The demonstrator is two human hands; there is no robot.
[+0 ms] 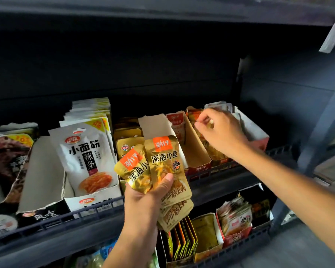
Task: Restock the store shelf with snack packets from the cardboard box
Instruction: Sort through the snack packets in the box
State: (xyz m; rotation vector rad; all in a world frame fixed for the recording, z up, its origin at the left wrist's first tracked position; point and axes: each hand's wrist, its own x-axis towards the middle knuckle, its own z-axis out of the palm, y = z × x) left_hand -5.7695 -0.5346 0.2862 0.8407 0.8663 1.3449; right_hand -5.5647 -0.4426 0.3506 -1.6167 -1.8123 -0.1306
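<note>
Hands restocking gold fish-snack packets on a dark store shelf (217, 179).

The shelf carries open display boxes: white noodle-snack packets (87, 155) stand left of the gold packets (162, 167), and a red-edged display box (199, 167) sits just right of them. The left hand (143, 198) grips a fanned bunch of gold packets in front of the shelf rail. The right hand (219, 130) reaches into the box beyond, fingers curled; whether its grip holds a packet cannot be told.

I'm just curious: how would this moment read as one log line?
left hand: holds gold snack packets | right hand: fingers in shelf box | step: restocking
</note>
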